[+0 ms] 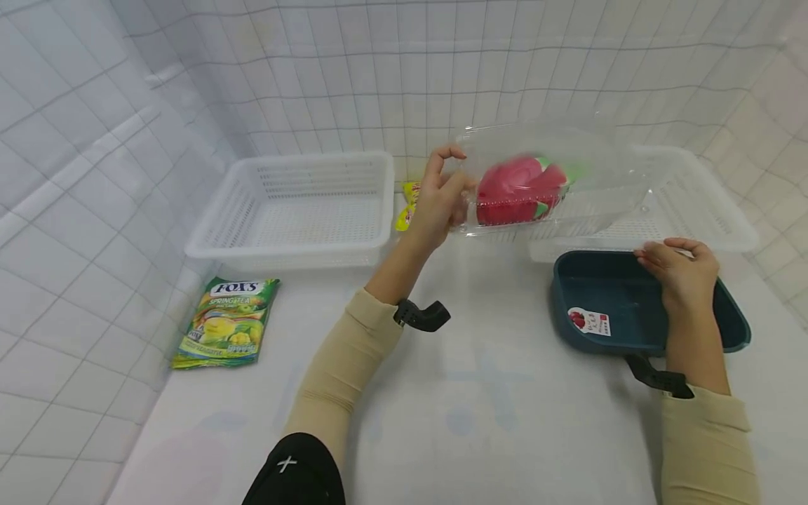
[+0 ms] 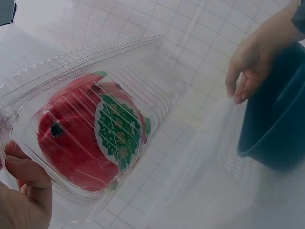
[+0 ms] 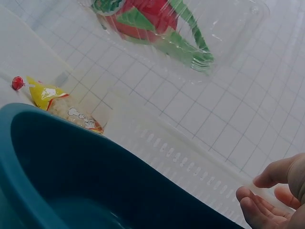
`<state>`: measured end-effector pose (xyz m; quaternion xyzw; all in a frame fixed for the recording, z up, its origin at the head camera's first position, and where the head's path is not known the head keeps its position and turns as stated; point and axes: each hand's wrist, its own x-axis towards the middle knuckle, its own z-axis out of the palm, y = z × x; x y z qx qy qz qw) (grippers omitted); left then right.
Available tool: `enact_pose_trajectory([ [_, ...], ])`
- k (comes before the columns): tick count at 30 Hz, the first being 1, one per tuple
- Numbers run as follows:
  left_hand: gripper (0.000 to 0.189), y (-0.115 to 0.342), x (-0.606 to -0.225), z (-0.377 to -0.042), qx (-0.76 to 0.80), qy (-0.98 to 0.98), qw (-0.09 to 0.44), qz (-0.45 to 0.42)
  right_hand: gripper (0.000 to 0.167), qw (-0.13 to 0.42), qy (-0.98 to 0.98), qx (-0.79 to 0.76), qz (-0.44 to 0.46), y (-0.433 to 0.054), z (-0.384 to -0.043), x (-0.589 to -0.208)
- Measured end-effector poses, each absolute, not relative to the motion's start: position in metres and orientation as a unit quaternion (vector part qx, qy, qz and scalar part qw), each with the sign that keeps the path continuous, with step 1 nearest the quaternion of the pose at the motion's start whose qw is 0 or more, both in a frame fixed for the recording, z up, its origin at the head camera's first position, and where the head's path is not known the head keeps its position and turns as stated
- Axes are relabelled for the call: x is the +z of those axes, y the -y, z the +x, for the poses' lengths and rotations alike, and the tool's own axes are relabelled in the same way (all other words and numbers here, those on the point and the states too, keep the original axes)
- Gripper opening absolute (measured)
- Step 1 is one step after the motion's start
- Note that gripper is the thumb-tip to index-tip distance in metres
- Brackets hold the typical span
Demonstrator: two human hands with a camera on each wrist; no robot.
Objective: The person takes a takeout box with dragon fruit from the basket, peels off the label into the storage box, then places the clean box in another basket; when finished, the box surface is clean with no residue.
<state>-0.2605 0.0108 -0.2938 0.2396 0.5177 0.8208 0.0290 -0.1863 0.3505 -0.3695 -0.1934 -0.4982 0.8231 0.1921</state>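
Observation:
My left hand [image 1: 440, 193] pinches one end of a clear plastic clamshell box [image 1: 600, 189], held up in front of the back wall. Inside lies a red dragon fruit [image 1: 519, 186] with green tips; an oval green-and-white sticker [image 2: 119, 131] shows on it in the left wrist view. Over the dark teal basin [image 1: 615, 280], my right hand [image 1: 684, 277] hangs with loosely bent fingers and nothing between them. The basin carries a small label [image 1: 588, 321] on its inner wall. Part of its right side is hidden by the right forearm.
A white slotted basket [image 1: 297, 259] stands back left, another white basket [image 1: 713, 203] back right, partly behind the clamshell. Between them sits a yellow-topped snack bag [image 3: 71, 112] near a small red-wrapped lollipop [image 3: 17, 83]. A green Fox's candy bag [image 1: 227, 322] lies at the left.

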Motion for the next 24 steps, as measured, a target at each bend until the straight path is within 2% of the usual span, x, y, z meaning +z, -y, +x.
enact_pose_trajectory([
  [11, 0.024, -0.045, -0.290, -0.281, 0.818, -0.511, 0.058, 0.257, 0.038, 0.214, 0.536, 0.788, -0.215, -0.358, -0.195, -0.383],
  [24, 0.024, -0.078, -0.286, -0.302, 0.834, -0.491, 0.070, 0.241, 0.039, 0.195, 0.501, 0.819, -0.201, -0.349, -0.185, -0.372],
])
